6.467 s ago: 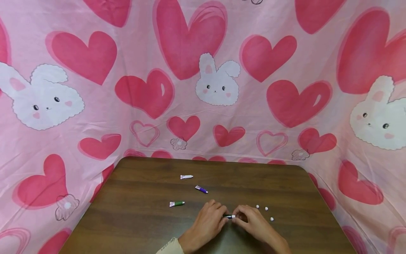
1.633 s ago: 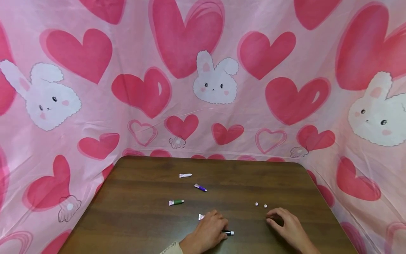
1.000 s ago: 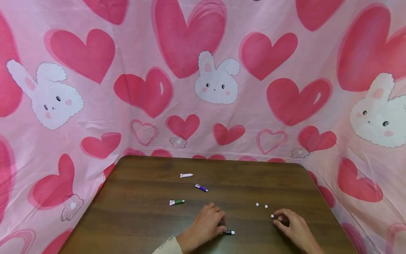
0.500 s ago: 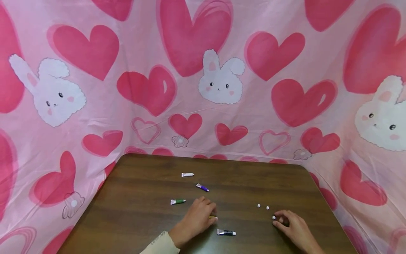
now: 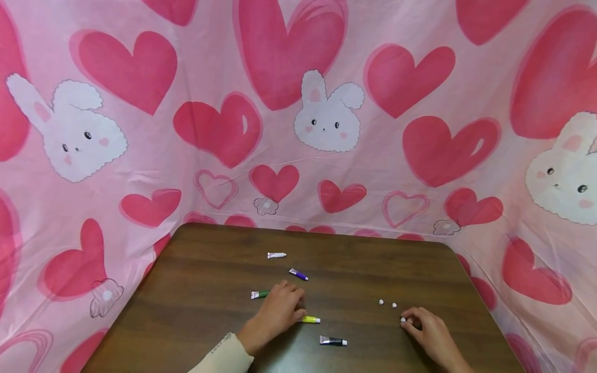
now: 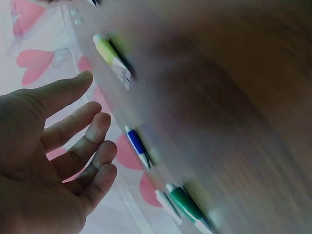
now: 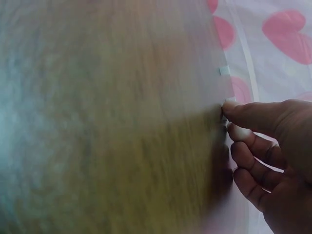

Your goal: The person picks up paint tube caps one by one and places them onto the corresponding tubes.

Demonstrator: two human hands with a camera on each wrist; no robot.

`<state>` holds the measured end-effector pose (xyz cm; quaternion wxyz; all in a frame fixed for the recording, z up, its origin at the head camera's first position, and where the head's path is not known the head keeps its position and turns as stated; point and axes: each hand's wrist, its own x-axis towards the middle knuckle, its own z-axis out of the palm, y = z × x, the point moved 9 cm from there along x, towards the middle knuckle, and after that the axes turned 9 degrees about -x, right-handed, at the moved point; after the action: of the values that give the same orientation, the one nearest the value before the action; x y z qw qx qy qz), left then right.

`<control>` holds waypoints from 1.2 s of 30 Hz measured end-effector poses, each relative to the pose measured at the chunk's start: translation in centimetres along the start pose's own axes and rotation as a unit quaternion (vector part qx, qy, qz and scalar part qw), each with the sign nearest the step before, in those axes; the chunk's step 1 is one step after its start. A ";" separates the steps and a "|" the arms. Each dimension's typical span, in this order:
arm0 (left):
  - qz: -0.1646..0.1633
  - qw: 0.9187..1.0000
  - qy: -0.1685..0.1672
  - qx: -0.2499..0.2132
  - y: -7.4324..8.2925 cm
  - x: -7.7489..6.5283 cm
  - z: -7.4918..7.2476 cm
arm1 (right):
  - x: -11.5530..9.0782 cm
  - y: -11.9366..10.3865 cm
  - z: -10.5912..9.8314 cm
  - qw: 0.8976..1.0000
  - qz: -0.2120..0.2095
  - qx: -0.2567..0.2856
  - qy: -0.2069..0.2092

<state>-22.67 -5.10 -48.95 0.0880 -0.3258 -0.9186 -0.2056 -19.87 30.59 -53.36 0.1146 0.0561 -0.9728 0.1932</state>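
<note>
My left hand (image 5: pixel 280 311) hovers over the table, fingers loosely bent. In the left wrist view its thumb and fingertips stand apart with nothing between them. A yellow paint tube (image 5: pixel 310 320) lies just right of its thumb, tail overlapped by the hand. The green paint tube (image 5: pixel 259 295) is partly hidden behind its knuckles. Nearer the front lies a black paint tube (image 5: pixel 333 341) with a white tip. On the right, thumb and index finger of my right hand (image 5: pixel 426 329) pinch a small white cap (image 5: pixel 403 320) at the tabletop.
Two more white caps, one (image 5: pixel 381 302) left of the other (image 5: pixel 394 305), lie beyond the right hand. Farther back are a purple paint tube (image 5: pixel 298 274) and a white paint tube (image 5: pixel 276 255). Pink heart-printed cloth (image 5: pixel 326 171) encloses the brown table (image 5: pixel 373 264).
Both hands worked on the black tube earlier. My left hand let go of it, held the yellow tube, then released that and moved left. My right hand went to the nearest cap.
</note>
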 end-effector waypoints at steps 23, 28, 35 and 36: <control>-0.080 0.997 0.017 0.001 -5.0 -0.8 -1.9 | 0.0 -1.5 -1.4 1.000 -0.007 0.005 0.027; -0.100 0.995 0.012 -0.008 -6.0 -1.1 -2.1 | 0.4 -2.1 -1.5 1.000 -0.012 0.001 0.027; -0.104 0.994 0.025 0.002 -6.9 -1.7 -2.4 | 0.6 -2.3 -0.9 1.000 0.011 0.001 -0.012; -0.103 0.994 0.028 0.005 -7.0 -1.8 -2.4 | 0.6 -2.3 -0.8 1.000 0.014 0.000 -0.020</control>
<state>-25.65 -12.14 -49.54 0.0941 -0.2235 -0.9453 -0.2183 -19.91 28.73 -51.61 0.0926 0.0460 -0.9755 0.1941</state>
